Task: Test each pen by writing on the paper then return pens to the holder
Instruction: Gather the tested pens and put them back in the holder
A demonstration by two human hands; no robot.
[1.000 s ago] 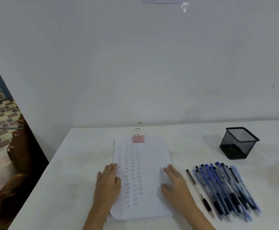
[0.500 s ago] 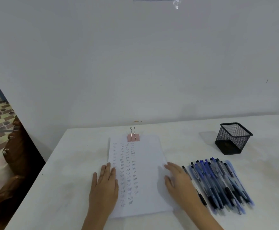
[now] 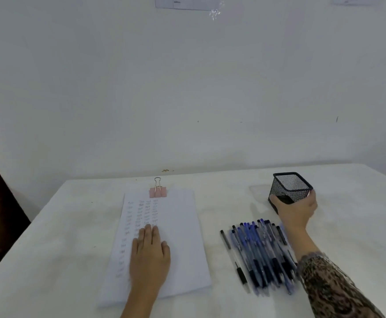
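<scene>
Mesh holder (image 3: pixel 290 188) is sitting far right, right hand (image 3: pixel 295 210) curling thumb & fingers round its base, pens (image 3: pixel 260 253) lying in a row just in front. Left hand (image 3: pixel 149 255) is pressing flat, fingers straight, on the paper (image 3: pixel 180 226); best sliding holder closer w/o tipping

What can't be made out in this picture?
Head view:
Writing on the paper: too small and faint; left hand covers part.
Inside of the holder: hidden by its mesh wall and the right hand gripping it.
Pens: overlapping, uncountable; forearm covers some.
Wall notice: cut by top edge.
</scene>
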